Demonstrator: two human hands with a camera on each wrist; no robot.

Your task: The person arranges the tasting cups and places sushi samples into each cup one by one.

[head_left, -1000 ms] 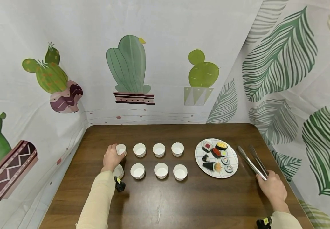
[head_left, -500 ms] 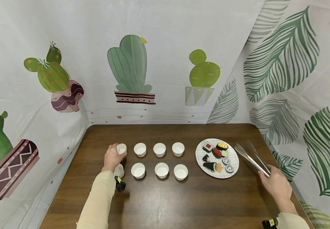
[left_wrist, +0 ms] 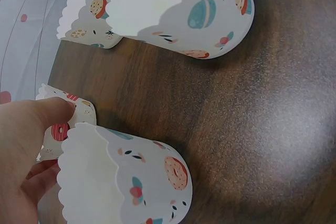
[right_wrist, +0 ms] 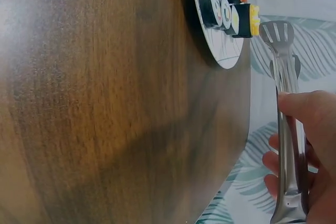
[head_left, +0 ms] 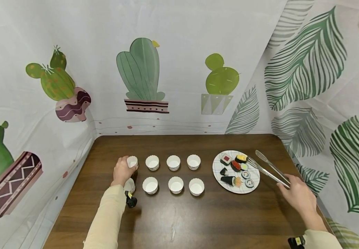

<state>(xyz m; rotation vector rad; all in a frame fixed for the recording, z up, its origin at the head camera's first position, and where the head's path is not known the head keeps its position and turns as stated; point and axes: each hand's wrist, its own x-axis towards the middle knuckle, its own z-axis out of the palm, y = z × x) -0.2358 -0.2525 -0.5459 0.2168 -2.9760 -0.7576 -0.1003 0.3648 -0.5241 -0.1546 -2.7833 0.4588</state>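
In the head view my left hand (head_left: 122, 172) grips a white paper baking cup (head_left: 132, 162) at the far left of the back row. The left wrist view shows the thumb on that cup's printed side. A nearer baking cup (left_wrist: 123, 177) stands close by the fingers there. My right hand (head_left: 301, 197) holds metal tongs (head_left: 266, 172), their arms spread apart. One slotted tip is at the yellow-topped sushi (head_left: 241, 158) on the plate's far right side; the other arm is off to the right of the plate. Nothing shows between the tips.
The round white plate (head_left: 217, 174) carries several sushi pieces, including a dark hand roll (head_left: 227, 180) and a red-topped piece (head_left: 236, 166). Several more baking cups (head_left: 175, 185) stand in two rows left of it. A patterned cloth (head_left: 179, 79) hangs behind the brown table (head_left: 154, 221).
The tongs have swung left from beside the plate, one tip now over its right edge near the yellow-topped sushi. The left hand stays on its cup.
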